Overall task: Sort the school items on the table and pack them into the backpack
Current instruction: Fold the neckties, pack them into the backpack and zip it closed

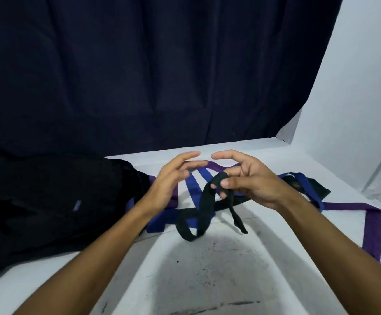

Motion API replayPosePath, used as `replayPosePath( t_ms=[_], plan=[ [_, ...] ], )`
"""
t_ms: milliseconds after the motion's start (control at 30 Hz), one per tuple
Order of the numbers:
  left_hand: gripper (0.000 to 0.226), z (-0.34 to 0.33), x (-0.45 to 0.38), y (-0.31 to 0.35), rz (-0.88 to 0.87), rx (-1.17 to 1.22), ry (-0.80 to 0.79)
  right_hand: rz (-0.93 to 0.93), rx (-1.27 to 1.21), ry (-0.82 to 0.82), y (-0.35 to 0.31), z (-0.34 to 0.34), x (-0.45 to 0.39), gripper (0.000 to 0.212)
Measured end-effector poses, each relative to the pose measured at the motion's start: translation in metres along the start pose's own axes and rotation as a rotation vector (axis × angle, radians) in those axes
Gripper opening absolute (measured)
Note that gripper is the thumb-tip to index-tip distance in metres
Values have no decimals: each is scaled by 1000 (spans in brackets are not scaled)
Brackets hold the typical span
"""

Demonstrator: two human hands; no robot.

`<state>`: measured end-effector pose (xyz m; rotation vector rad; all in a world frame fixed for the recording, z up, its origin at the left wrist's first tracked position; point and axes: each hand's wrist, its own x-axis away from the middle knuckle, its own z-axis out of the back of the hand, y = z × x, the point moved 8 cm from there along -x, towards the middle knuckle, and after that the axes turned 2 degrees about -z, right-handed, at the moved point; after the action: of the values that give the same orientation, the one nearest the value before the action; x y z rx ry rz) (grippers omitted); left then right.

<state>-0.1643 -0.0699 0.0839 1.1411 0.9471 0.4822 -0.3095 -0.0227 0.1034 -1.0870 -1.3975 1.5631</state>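
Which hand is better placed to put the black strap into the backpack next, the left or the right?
The right hand, I think: it already pinches the black strap. The left hand is open and holds nothing, though it is closer to the backpack.

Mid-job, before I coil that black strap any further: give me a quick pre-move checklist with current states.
1. Right hand grips the black strap: ok, pinched at thumb and fingers.
2. Left hand free to assist: ok, fingers open, holding nothing.
3. Black strap clear of the others: not ok, it lies across the blue strap; the purple strap runs close by.
4. Strap's loose end free: ok, it hangs below the right hand.
5. Backpack open for packing: cannot tell.
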Motion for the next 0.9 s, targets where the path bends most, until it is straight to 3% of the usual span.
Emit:
replayPosePath(
  t_ms=[200, 300, 500, 567, 700, 900],
  plan=[
    [29, -30, -18, 9, 197, 210, 16, 39, 165, -76, -23, -17, -3, 63],
    [34, -28, -19, 6, 221, 224, 44, 18, 212, -73, -20, -15, -1, 64],
    [28, -10, -21, 4, 174, 139, 141, -219, 243, -80, -2, -9, 1, 75],
    [25, 3, -19, 3, 152, 132, 231, -346, 346, -65, 12, -2, 3, 65],
    [22, 39, -12, 12, 4, -48, 323, -437, 505, -68, 41, 8, 12, 18],
    [27, 49, 8, 3, -95, -220, 239, -344, 26, 161, 55, 26, 13, 30]
  ],
)
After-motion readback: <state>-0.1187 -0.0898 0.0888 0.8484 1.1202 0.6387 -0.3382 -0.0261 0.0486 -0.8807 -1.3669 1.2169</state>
